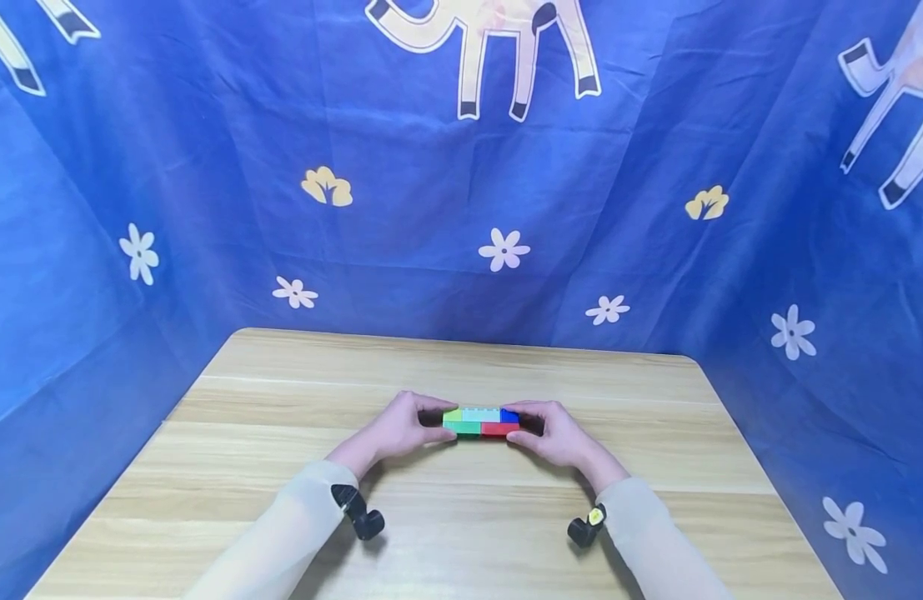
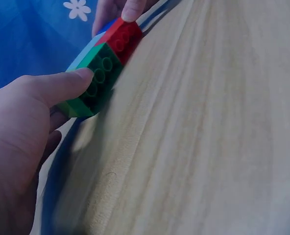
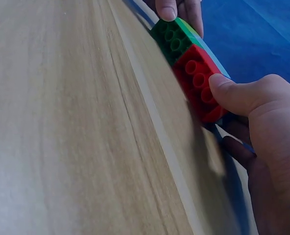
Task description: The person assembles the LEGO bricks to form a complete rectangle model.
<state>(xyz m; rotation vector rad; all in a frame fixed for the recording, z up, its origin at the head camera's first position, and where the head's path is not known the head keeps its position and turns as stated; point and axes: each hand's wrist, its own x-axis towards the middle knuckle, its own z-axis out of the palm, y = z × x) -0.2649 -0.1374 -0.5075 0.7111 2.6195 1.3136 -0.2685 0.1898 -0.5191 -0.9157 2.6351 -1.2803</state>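
Several toy building bricks are joined in a bar that both hands hold by its ends. A green brick (image 1: 464, 428) and a red brick (image 1: 497, 430) form the side toward me, hollow undersides showing in the wrist views. Behind them run a yellow-green brick (image 1: 452, 415), a light blue brick (image 1: 481, 414) and a blue brick (image 1: 509, 416). My left hand (image 1: 399, 428) pinches the left end, its thumb on the green brick's underside. At the other end my right hand (image 1: 557, 433) pinches with its thumb on the red brick (image 3: 199, 81). Fingers on the far side are partly hidden.
The wood-grain table (image 1: 461, 517) extends around the hands. A blue curtain (image 1: 431, 208) printed with flowers and animals hangs behind and on both sides. Black wrist cameras sit on the left cuff (image 1: 307, 500) and the right cuff (image 1: 634, 508).
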